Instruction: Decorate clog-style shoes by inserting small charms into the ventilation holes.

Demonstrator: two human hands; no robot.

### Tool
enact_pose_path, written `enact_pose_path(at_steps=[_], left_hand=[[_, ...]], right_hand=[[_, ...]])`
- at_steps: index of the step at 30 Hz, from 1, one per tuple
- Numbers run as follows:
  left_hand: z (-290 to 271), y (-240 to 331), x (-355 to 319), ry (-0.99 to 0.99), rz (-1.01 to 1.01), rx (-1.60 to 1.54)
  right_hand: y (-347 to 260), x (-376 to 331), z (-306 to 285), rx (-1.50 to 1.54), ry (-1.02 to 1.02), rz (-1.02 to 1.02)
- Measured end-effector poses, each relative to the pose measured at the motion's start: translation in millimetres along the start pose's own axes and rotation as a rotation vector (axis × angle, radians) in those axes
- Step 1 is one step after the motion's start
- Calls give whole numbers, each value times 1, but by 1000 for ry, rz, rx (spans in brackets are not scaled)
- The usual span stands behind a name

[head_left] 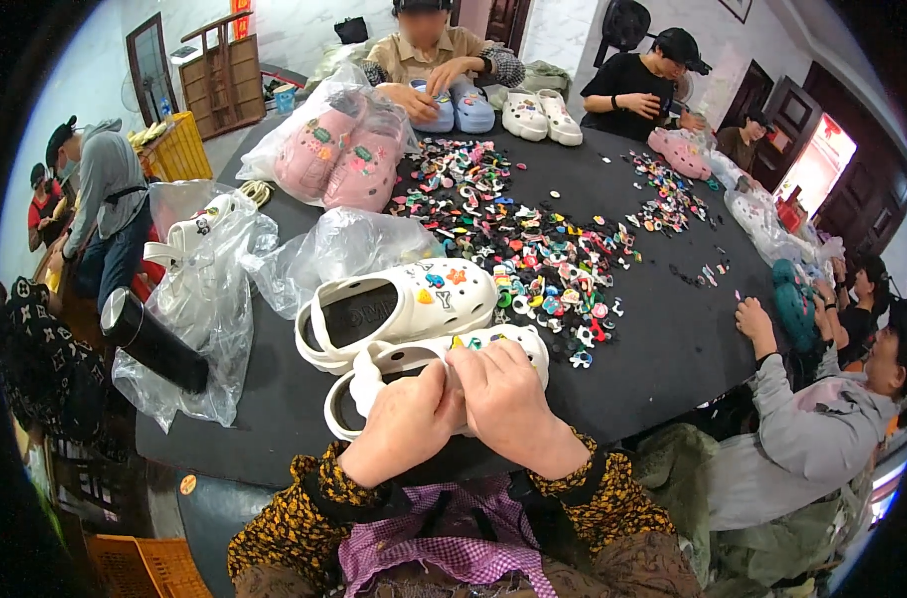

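Both my hands are closed at the nearer white clog [533,344], which points to the right. My left hand [406,411] is curled over its opening, the fingers tucked under and partly hidden. My right hand [508,399] presses in from the right, fingers bent over the clog's upper, thumb side against my left hand. Whatever sits between the fingertips is hidden. Small colourful charms show on the upper just beyond my right fingers. Right behind lies a second white clog [449,314], its upper decorated with letter, orange star and other charms.
A big heap of colourful shoe charms [533,249] covers the middle of the dark table [653,369]. Bagged pink clogs [339,149], a clear plastic bag [334,244] and a black cylindrical bottle [154,339] are on the left. Co-workers sit around, one holding blue clogs [473,112].
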State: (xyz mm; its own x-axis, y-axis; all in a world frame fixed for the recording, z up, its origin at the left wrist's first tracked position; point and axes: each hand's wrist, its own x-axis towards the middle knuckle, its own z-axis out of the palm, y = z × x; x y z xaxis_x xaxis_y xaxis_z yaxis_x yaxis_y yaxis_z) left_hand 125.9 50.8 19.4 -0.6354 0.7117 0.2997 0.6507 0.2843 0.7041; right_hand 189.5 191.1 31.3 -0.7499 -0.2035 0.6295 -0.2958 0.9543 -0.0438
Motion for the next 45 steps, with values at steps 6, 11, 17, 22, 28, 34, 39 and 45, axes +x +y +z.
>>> enact_pose_path(at_steps=[6, 11, 17, 22, 28, 34, 39, 45], left_hand=[[-1, -5, 3, -12, 35, 5], [-7, 9, -1, -27, -50, 66], [-15, 22, -10, 79, 50, 105], [-44, 12, -2, 283, 197, 253], [-47, -24, 17, 152, 24, 216], [-36, -21, 21, 182, -48, 171], [-35, -21, 15, 99, -5, 274], [-31, -19, 13, 134, 12, 343]], right_hand=[[4, 4, 2, 23, -6, -24], [11, 10, 1, 12, 31, -48], [29, 14, 5, -25, -83, -60], [35, 11, 0, -149, -112, -24], [51, 12, -4, 8, -245, 65], [85, 12, -11, -7, -274, 99], [135, 20, -21, 54, -329, 329], [164, 25, -11, 162, -353, 340]])
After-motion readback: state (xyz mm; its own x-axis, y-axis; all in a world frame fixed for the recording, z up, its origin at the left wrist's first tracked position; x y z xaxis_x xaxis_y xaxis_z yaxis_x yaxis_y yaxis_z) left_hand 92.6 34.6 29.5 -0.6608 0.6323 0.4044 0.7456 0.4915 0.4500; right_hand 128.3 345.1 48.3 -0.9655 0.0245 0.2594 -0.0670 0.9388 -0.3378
